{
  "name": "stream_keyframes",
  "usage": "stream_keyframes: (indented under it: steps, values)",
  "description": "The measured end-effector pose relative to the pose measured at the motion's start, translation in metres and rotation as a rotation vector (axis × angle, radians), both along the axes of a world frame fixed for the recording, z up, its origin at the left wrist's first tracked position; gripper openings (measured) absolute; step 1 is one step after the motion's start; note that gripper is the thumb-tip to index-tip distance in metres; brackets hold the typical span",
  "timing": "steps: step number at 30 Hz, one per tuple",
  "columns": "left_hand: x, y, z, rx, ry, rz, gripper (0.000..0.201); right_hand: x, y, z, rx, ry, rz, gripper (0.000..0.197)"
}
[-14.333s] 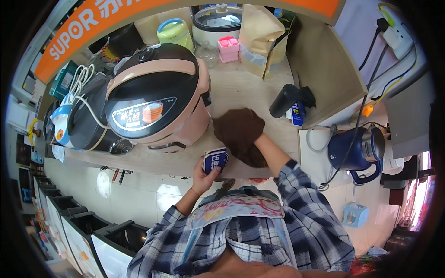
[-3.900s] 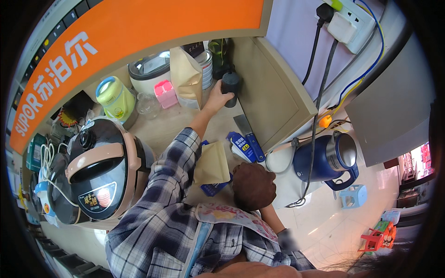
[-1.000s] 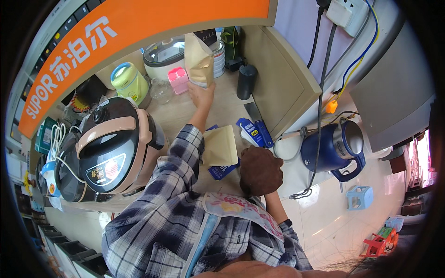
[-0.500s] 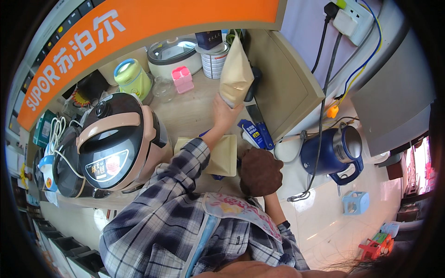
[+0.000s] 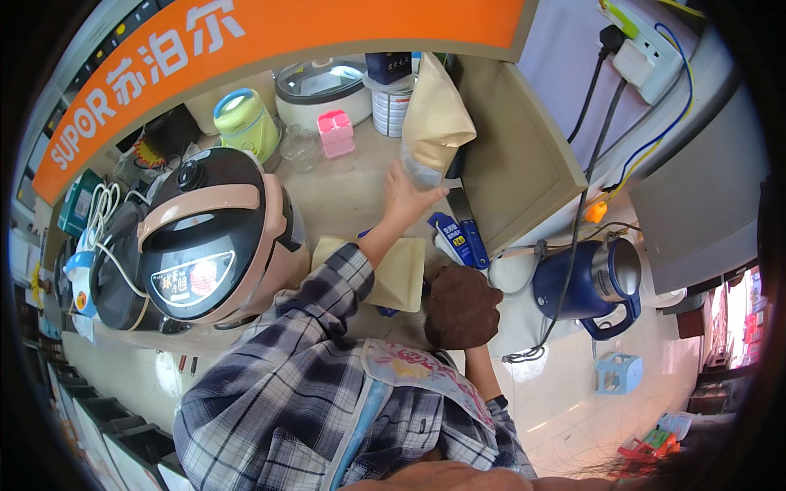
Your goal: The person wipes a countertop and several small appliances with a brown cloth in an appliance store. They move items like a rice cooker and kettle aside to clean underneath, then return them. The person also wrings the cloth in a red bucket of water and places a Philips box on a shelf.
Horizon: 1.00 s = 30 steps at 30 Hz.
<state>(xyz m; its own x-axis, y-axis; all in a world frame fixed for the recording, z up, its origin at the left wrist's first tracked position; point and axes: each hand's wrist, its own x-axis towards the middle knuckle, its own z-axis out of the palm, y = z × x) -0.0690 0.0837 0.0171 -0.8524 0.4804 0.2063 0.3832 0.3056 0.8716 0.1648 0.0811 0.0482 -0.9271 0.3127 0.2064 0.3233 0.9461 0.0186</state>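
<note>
My left hand (image 5: 409, 199) reaches forward over the counter and grips the lower end of an upright tan paper pouch (image 5: 438, 114). Its thumb stretches to the right under the pouch's pale base. Nearer me, a flat tan pouch (image 5: 399, 278) lies partly under my left forearm. My right hand, its fingers hidden, is closed on a bunched brown cloth (image 5: 463, 307) at the counter's front edge. Just beyond the cloth lie a blue-and-white package (image 5: 450, 237) and a long tool with a blue handle (image 5: 473, 244).
A pink-and-black electric cooker (image 5: 209, 237) stands left. Behind are a green-yellow appliance (image 5: 246, 123), a pink container (image 5: 336, 135) and a tin (image 5: 387, 110). A side panel (image 5: 524, 139) bounds the right; past it are a blue kettle (image 5: 573, 274) and a hanging cord (image 5: 565, 290).
The view has shifted slightly. My left hand stays at the pouch's base, its thumb now reaching further right, and the pouch is turned a little. The brown cloth stays about where it was.
</note>
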Motion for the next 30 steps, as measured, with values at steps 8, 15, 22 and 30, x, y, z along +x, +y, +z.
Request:
stream_keyframes:
  steps: [8,15,22,30]
  values:
    - [0.052,-0.129,0.033,-0.540,0.453,-0.542,0.110,-0.018,-0.014,0.025,0.037,-0.053,-0.147,0.018]
    - [0.039,-0.166,0.027,-0.592,0.510,-0.673,0.115,-0.016,-0.011,0.016,0.090,-0.067,-0.024,0.016]
    - [0.043,-0.166,0.025,-0.621,0.483,-0.649,0.105,-0.010,-0.005,0.028,0.028,0.161,0.208,0.011]
    - [0.047,-0.158,0.069,-0.438,0.043,-0.559,0.087,-0.004,-0.010,0.023,-0.279,0.028,-0.082,0.021]
